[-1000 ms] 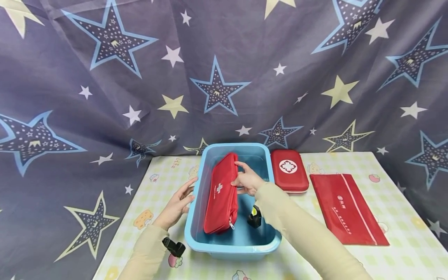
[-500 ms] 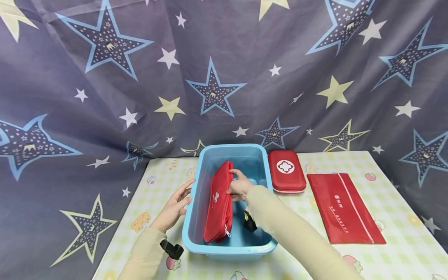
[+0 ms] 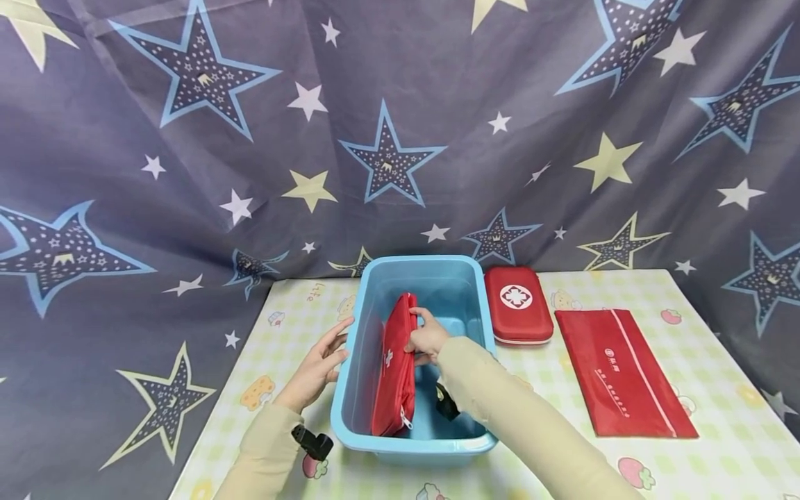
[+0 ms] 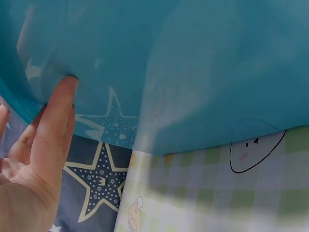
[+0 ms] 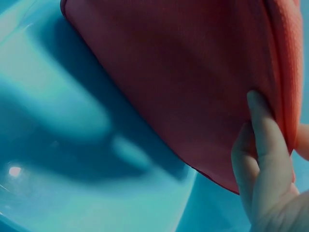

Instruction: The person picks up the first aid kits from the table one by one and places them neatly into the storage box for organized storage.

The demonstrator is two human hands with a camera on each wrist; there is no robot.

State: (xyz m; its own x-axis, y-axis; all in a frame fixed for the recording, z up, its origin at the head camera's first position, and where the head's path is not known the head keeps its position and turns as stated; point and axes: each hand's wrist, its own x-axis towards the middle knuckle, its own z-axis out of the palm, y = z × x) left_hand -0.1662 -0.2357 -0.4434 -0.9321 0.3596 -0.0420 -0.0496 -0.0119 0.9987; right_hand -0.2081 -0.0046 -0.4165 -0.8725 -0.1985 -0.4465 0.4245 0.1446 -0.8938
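**Right hand pinches red zip pouch inside blue bin, left hand on the bin wall**

Fingers first. Our right hand [image 3: 428,338] has the pouch [image 3: 395,378] pinched at its long edge: thumb on one face, fingers on the other, gap just the pouch's thickness. The right wrist view confirms the grip, fingertips against the red fabric. Our left hand [image 3: 312,373] holds nothing: fingers extended, slightly spread, fingertips touching the outside of the bin [image 3: 453,298] on its left side.

Pouch is inside the bin, toward the left wall, on its long side and steeply tilted, white cross on the left-facing side. Zipper pull [image 3: 406,419] hangs at the near end. Can't tell if the bottom edge touches the bin floor.

Further out: we see a black wrist camera on each arm, left [image 3: 312,443] and right [image 3: 446,403], over cream sleeves [image 3: 531,410]. Red hard case [image 3: 519,309] with a white round emblem sits just right of the bin. Right of that, a flat red document bag [image 3: 625,375] lies on the checked tablecloth [image 3: 737,458], white stripe lengthwise, white print. Star-pattern curtain [image 3: 437,55] behind everything.
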